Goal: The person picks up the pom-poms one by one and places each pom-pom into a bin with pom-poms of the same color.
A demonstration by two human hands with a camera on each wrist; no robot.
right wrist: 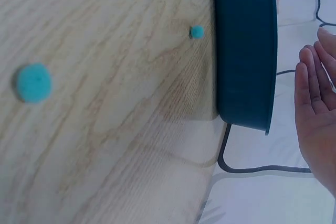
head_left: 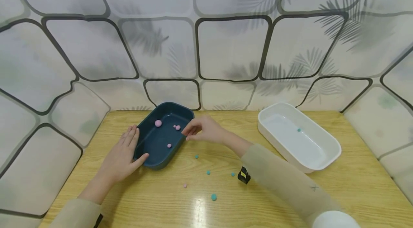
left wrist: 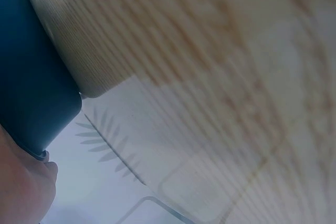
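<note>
A dark blue tray [head_left: 151,149] lies on the wooden table and holds several small pink balls [head_left: 158,123]. My left hand [head_left: 124,154] rests flat against the tray's left side with straight fingers, the thumb at its front corner. My right hand [head_left: 193,134] hovers at the tray's right rim, fingers bent and thumb and forefinger close together. Whether they pinch anything is hidden. In the left wrist view the blue tray [left wrist: 31,93] sits against my palm. In the right wrist view the tray's wall [right wrist: 244,51] stands between teal balls [right wrist: 32,82] and a flat hand [right wrist: 315,108].
Several small teal balls [head_left: 208,172] and one pink ball [head_left: 185,185] lie loose on the table in front of the blue tray. A white tray [head_left: 335,149] at the right holds one teal ball [head_left: 299,129]. A small black and yellow object [head_left: 244,175] lies under my right forearm.
</note>
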